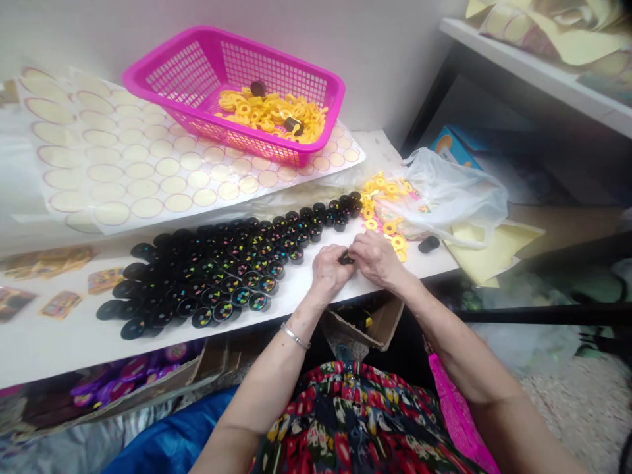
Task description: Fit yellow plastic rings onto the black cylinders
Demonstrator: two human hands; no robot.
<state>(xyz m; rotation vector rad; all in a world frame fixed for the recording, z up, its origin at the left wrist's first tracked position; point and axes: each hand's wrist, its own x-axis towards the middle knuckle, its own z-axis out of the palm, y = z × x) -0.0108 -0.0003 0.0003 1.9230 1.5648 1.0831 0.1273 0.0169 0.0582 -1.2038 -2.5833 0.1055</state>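
Observation:
Near the table's front edge, my left hand (330, 268) is closed around a small black cup (346, 257), mostly covered by fingers. My right hand (374, 255) meets it from the other side, its fingers pinched at the cup's top; whatever they hold is hidden. To the left stand rows of small black cups (217, 266) with bits of bright colour inside. Just beyond my right hand lies a loose pile of yellow ring-shaped plastic pieces (390, 227). A single black cup (428, 244) lies on its side to the right.
A pink basket (197, 112) with yellow pieces stands at the back on sheets of round stickers (141, 171). A clear plastic bag (454, 191) lies at right, below a shelf (538, 69). Under the table edge are a cardboard box (388, 322) and purple packages (133, 372).

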